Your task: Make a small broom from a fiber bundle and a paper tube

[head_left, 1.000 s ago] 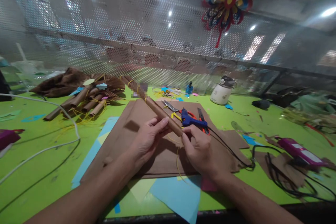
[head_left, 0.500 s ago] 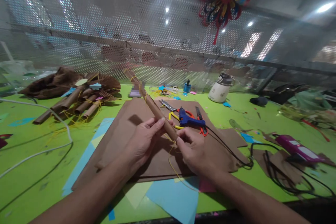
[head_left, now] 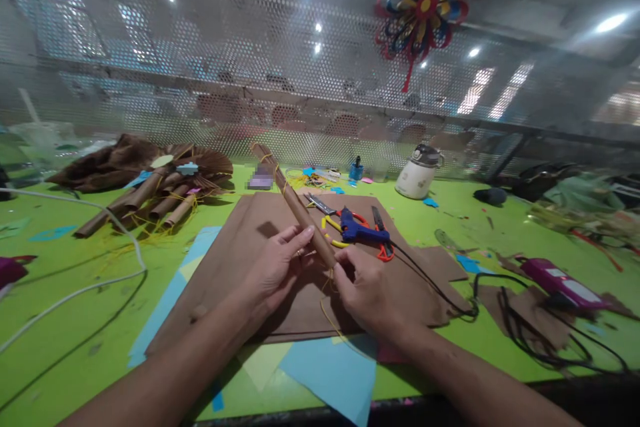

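A long brown rolled paper tube (head_left: 293, 200) slants up and away over the brown paper sheets (head_left: 250, 240). My left hand (head_left: 277, 267) is wrapped round the tube's lower part. My right hand (head_left: 367, 290) pinches the tube's near end, where thin yellow string (head_left: 327, 303) hangs down in loops. More yellow string is tied round the tube's far half.
A blue glue gun (head_left: 363, 232), scissors (head_left: 320, 203) and a black cable (head_left: 440, 293) lie just beyond my hands. Rolled tubes and a brown paper fan (head_left: 165, 187) sit far left. A white jar (head_left: 417, 177), purple devices (head_left: 563, 283), blue paper (head_left: 330, 370) and a hanging pinwheel (head_left: 423, 3) are around.
The tube's far end has swung up a little and its near end has drawn closer to me. My right hand has shifted slightly left along with it; both hands keep their grip.
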`<state>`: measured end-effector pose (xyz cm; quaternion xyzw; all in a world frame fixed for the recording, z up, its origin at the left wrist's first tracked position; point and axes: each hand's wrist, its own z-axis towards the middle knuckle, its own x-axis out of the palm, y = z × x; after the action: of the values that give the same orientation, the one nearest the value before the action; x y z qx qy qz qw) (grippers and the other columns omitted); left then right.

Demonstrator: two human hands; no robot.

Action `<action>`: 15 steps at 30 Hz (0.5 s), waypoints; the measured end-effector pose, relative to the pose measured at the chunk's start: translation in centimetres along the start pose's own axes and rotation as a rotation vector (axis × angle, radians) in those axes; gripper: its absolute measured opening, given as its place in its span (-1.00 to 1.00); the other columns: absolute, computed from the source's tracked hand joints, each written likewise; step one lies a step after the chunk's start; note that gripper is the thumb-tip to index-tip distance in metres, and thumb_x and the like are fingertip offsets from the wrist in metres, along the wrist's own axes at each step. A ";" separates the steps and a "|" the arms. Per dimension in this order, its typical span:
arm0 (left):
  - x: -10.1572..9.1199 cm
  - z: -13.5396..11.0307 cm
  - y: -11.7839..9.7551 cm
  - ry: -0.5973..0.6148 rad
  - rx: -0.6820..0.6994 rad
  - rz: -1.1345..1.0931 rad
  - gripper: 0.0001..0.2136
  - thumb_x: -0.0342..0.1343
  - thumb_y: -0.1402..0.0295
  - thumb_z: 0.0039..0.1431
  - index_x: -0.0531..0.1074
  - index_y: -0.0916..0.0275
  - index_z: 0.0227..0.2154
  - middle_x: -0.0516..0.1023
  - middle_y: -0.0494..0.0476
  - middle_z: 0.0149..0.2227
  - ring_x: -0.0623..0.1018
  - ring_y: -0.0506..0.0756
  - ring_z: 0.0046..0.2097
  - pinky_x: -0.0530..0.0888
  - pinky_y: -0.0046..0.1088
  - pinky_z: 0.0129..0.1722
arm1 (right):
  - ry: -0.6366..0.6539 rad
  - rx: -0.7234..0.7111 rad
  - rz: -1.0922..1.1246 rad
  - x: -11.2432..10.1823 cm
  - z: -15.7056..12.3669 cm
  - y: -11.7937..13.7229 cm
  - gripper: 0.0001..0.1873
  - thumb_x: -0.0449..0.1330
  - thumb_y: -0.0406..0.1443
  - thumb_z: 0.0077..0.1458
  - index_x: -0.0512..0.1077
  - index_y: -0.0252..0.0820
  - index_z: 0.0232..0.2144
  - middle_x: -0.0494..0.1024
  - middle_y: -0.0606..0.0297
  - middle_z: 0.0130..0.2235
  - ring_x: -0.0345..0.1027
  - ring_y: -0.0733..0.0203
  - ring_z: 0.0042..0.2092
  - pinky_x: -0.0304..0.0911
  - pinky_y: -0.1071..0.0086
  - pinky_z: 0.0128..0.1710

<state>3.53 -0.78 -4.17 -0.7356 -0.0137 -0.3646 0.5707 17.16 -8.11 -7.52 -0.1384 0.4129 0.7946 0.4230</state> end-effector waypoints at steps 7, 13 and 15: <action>-0.3 0.2 0.1 -0.040 -0.026 0.023 -0.90 0.22 0.46 0.02 0.49 0.32 -0.36 0.56 0.12 -0.38 0.53 -0.01 -0.41 0.51 -0.53 -0.37 | 0.029 -0.033 -0.016 0.4 -0.2 0.0 -0.90 0.06 -0.43 0.04 0.30 -0.18 -0.49 0.35 0.36 -0.52 0.25 0.27 -0.46 0.07 0.43 -0.45; -0.4 0.2 -0.3 -0.057 -0.026 0.044 -0.94 0.20 0.44 0.02 0.45 0.33 -0.44 0.51 0.09 -0.47 0.49 -0.01 -0.46 0.50 -0.50 -0.44 | 0.138 -0.098 0.051 0.0 -0.4 0.4 -0.97 0.12 -0.38 0.05 0.36 -0.19 -0.42 0.39 0.36 -0.50 0.25 0.30 -0.46 0.09 0.44 -0.44; -0.4 0.2 -0.5 -0.049 -0.019 0.052 -0.93 0.19 0.43 0.01 0.44 0.33 -0.46 0.50 0.09 -0.49 0.49 0.00 -0.47 0.49 -0.49 -0.44 | 0.195 -0.109 0.060 -0.8 -0.1 0.6 -0.98 0.14 -0.35 0.06 0.37 -0.19 -0.41 0.41 0.35 -0.47 0.26 0.29 -0.44 0.12 0.43 -0.42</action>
<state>3.13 -0.33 -4.00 -0.7498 -0.0050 -0.3315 0.5727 17.12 -8.82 -6.78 -0.2255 0.4124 0.8109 0.3485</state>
